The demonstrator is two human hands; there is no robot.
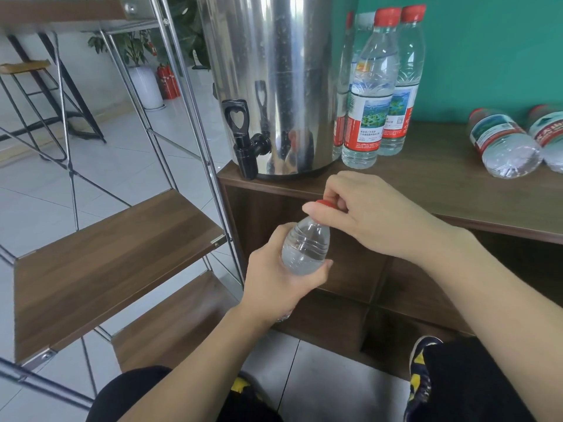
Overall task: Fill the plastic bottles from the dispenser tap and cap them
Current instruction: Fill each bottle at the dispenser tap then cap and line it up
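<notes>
Left hand (274, 281) fingers wrap the clear ribbed plastic bottle (306, 246), held in air below the tabletop (441, 190) edge. Right hand (362, 214) fingers pinch its red cap (327, 203). Beyond: black tap (246, 144) on polished steel dispenser (274, 71); capped bottles (374, 86) upright beside it.

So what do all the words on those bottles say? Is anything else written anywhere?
Front standing bottle's label: rows of small print, too blurred to read.
Bottle label behind it: small print and a square code, too small to read.
Lying bottles' labels: large characters and print, too blurred to read.
Steel dispenser: no writing visible.
Held bottle: no label shows.
</notes>
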